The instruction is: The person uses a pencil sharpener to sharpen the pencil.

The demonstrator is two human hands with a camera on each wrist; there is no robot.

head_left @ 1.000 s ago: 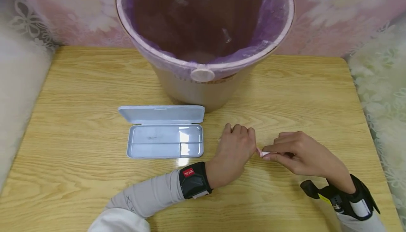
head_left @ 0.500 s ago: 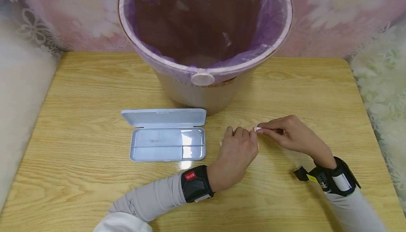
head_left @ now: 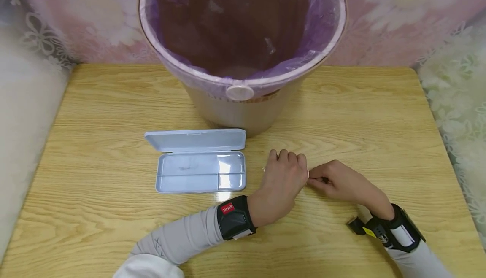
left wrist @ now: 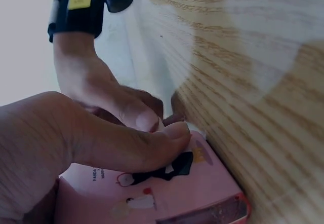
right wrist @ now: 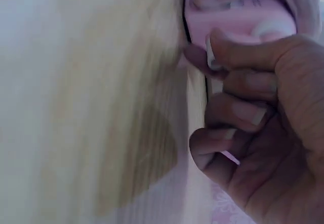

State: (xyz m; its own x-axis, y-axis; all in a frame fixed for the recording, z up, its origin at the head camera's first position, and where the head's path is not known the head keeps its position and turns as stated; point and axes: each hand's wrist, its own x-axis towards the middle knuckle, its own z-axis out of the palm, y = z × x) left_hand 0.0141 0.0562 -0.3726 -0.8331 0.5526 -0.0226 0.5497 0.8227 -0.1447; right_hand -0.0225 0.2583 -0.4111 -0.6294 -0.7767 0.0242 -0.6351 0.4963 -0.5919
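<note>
My left hand (head_left: pixel 281 181) grips a pink, box-shaped crank pencil sharpener (left wrist: pixel 192 191) printed with cartoon figures, its thumb pressed across the printed face. In the head view that hand hides nearly all of the sharpener. A see-through panel (left wrist: pixel 215 214) shows at the sharpener's lower edge in the left wrist view. Close against its side, my right hand (head_left: pixel 339 183) pinches a small white handle (right wrist: pixel 209 51) between thumb and forefinger, the other fingers curled beneath.
To the left lies a light blue pencil case (head_left: pixel 186 183) with its lid raised and nothing in its compartments. Behind it stands a large beige bin (head_left: pixel 235 111) lined with a purple bag. Wood-grain tabletop (head_left: pixel 95 143) lies under both.
The right hand has swung up and then back down beside the sharpener, still pinching the white handle. The left hand has stayed almost in place.
</note>
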